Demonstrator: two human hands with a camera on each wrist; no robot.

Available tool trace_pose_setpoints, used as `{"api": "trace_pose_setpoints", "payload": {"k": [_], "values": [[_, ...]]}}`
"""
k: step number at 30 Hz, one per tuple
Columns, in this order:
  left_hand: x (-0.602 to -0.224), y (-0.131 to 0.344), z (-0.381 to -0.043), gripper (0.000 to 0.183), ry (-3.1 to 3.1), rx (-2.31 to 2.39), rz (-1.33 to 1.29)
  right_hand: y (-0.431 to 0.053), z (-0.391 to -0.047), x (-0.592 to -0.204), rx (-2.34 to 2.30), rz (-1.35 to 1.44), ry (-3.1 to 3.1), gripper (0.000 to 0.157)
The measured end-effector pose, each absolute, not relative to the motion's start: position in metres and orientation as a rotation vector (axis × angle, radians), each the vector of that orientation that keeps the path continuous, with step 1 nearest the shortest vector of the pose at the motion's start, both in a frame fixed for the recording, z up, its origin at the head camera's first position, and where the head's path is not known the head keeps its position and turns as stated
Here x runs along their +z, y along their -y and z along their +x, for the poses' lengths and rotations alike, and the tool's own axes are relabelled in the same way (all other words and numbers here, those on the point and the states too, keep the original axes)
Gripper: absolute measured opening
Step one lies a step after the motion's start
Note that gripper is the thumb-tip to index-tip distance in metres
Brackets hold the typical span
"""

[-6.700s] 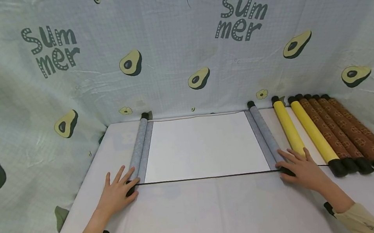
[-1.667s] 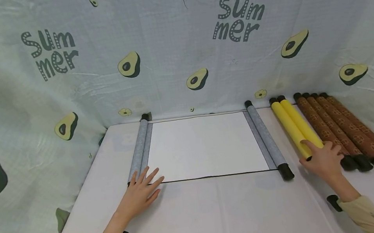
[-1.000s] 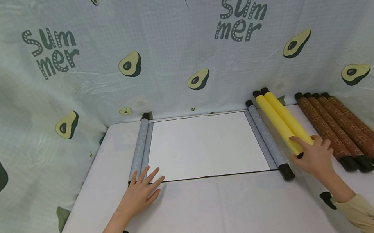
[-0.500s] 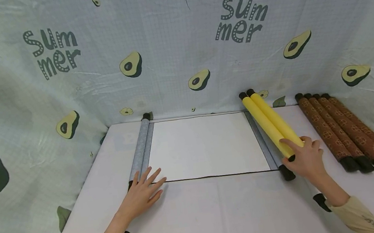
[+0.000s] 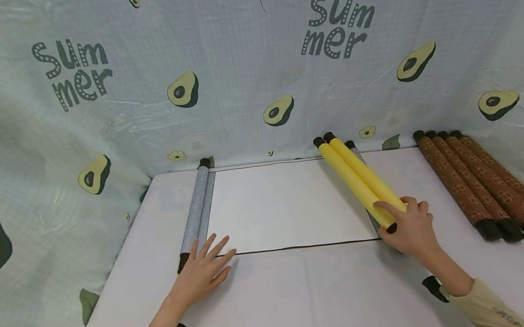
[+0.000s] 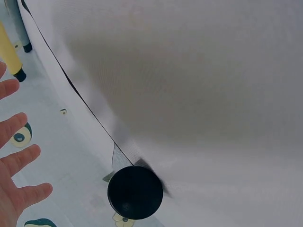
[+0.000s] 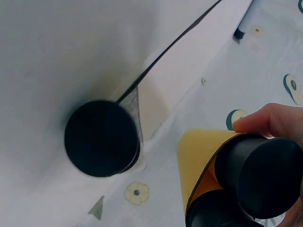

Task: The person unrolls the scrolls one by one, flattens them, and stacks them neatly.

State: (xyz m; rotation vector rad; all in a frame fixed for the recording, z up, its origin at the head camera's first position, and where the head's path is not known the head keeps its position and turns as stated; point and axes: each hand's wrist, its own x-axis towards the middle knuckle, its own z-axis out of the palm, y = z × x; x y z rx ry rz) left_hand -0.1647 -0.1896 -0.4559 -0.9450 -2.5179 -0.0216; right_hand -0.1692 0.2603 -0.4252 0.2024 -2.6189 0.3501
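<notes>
My right hand grips the near end of a yellow scroll, its two rolls side by side with black end knobs. The scroll is held slanting over the right roll of a grey scroll, hiding most of that roll. Between the grey rolls lies the scroll's white sheet, spread flat. My left hand has its fingers spread just beside the near end of the left grey roll. In the right wrist view, the yellow sheet wraps around both black knobs, with my thumb on top.
Several brown patterned scroll rolls with black ends lie side by side at the table's right. A patterned cloth with avocados and "summer" lettering rises behind and beside the white table.
Earlier both hands were at the grey rolls' near ends and the yellow rolls lay apart. My right hand gripped them together and carried them leftward over the grey scroll. My left hand shifted slightly right.
</notes>
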Motion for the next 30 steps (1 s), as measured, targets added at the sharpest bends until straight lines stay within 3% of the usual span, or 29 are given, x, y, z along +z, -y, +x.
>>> {"api": "trace_pose_setpoints", "payload": {"k": [30], "values": [[-0.454,0.178,-0.163,0.039,2.455,-0.026,-0.984,-0.201,-0.165,-0.443,0.345,0.377,2.649,0.046]]}}
